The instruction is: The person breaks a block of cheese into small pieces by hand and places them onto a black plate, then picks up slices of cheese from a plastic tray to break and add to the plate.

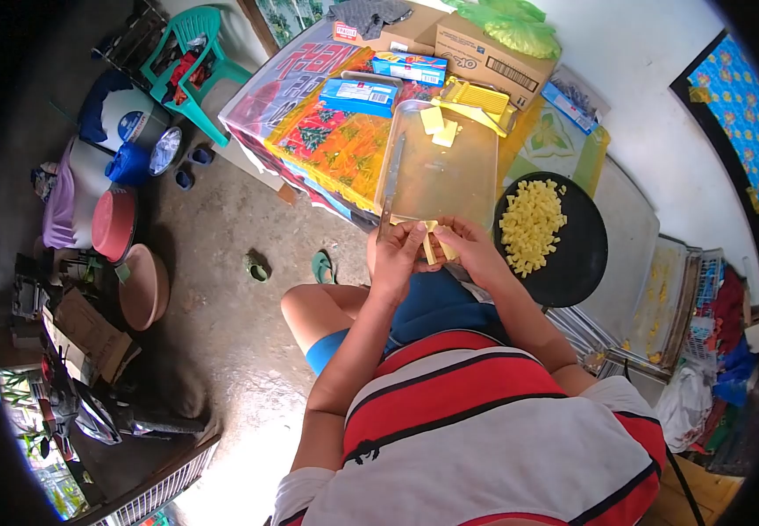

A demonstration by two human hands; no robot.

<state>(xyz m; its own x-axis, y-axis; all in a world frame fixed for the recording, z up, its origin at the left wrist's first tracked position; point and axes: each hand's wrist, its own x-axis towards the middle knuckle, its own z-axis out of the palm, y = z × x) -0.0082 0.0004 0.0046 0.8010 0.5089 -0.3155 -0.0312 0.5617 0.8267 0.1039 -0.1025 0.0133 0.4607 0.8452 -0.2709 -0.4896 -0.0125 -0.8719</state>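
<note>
both left grip [397, 249] and right grip [469, 244] pinched yellow strips [429, 250]. yellow cubes [530, 223] lay in a pan [584, 247] to their right.

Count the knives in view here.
1. The knife is along the left edge of the tray, its handle end beside the left hand. Others could be hidden under or behind things.
</note>
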